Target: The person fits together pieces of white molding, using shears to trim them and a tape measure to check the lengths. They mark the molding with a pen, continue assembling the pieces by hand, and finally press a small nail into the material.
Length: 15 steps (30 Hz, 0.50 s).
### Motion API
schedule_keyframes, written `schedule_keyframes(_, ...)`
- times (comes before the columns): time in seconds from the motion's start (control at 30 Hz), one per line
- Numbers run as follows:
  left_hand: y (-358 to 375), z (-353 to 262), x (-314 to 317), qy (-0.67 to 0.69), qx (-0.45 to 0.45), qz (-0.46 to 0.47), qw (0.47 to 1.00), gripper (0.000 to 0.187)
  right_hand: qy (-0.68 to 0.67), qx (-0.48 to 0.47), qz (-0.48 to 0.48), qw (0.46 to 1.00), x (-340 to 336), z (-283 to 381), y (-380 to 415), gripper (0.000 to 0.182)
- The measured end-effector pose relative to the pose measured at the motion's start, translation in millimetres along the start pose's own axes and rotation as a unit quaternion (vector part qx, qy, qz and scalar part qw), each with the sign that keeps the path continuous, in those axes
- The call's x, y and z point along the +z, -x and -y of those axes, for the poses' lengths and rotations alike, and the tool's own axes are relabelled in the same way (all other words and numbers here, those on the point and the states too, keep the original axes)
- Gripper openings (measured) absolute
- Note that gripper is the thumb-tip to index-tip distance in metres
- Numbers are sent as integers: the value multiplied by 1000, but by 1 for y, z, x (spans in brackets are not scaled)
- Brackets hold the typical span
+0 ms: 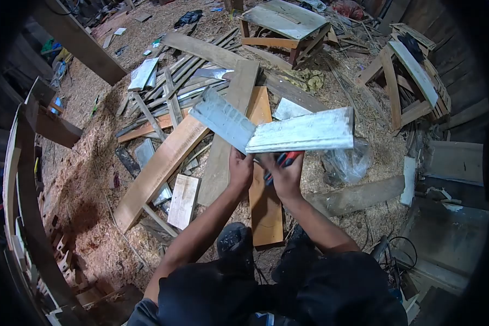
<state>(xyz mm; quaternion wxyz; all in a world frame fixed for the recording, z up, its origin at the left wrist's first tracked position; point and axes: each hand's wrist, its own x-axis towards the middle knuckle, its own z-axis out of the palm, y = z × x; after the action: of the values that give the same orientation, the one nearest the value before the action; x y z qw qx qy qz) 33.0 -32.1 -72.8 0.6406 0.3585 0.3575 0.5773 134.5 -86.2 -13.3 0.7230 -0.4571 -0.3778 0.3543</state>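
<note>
In front of me two white-painted boards meet at an angle: the left board (223, 119) has a row of marks on its face, and the right board (304, 130) has a grooved lower edge. My left hand (240, 169) is closed around the lower corner where they meet. Just below the right board, my right hand (285, 176) is closed on a tool with red and black handles (289, 158); its kind is partly hidden by the fingers. Motion smears some of those fingers. Whether this hand also grips the board cannot be made out.
Below the boards lies an orange-brown plank (266, 217) between my feet. A curved light plank (160, 174), a short pale block (183, 201) and a heap of strips (171, 100) lie on sawdust. A low wooden table (285, 22) stands behind; a clear plastic bag (348, 163) is at right.
</note>
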Motion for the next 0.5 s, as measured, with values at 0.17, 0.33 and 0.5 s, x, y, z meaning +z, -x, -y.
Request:
schedule_keyframes(0.17,0,-9,-7,13,-12,46,999,42,48,38,-64,996,-5,-9,-26,46)
schedule_keyframes(0.33,-16,-9,-31,157,-124,68,977,42,113,21,17,993,-16,4,-35,32)
schedule_keyframes(0.5,-26,-38,-14,174,-180,28,968,52,129,9,23,991,-9,1,-28,31)
